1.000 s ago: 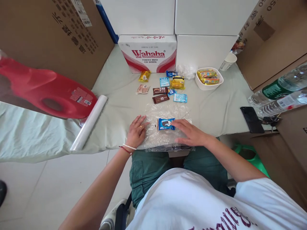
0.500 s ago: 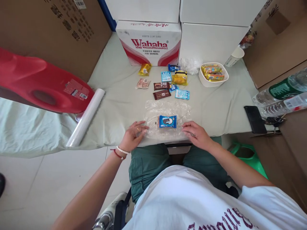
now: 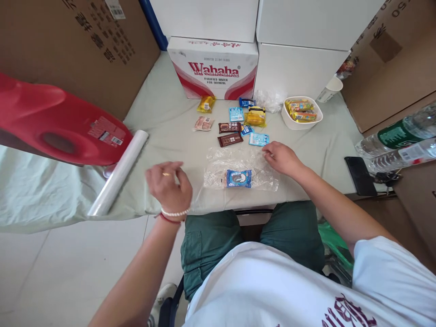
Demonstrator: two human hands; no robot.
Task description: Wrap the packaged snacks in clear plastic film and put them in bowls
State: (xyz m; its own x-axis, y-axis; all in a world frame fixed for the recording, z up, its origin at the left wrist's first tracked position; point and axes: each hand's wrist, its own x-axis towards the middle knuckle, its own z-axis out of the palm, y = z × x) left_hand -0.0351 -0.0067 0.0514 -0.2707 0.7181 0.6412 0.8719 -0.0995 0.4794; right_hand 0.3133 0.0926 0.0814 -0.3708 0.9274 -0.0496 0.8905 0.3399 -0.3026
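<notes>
A blue snack packet (image 3: 239,178) lies on a crinkled sheet of clear plastic (image 3: 218,156) near the table's front edge. My left hand (image 3: 169,185) is raised left of the plastic, slightly blurred, with bent fingers apart from the thumb and nothing in them. Over the plastic's upper right, my right hand (image 3: 282,158) has its fingertips beside the lower right corner of a light blue packet (image 3: 259,139); whether they touch it is unclear. The fingers look loosely parted. Behind lie two brown wrapped bars (image 3: 230,139), another light blue packet (image 3: 236,114) and a pink-beige packet (image 3: 203,123).
A roll of plastic film (image 3: 119,172) lies at left beside a red jug (image 3: 64,122). Toward the back stand a white bowl of yellow packets (image 3: 288,120), a paper cup (image 3: 329,89) and a Wahaha carton (image 3: 214,68). A phone (image 3: 361,176) and plastic bottles (image 3: 402,131) are at right.
Both hands have left the plastic's front corners. My left hand has moved left and up; my right hand has moved forward to the light blue packet. The blue snack packet stays on the plastic.
</notes>
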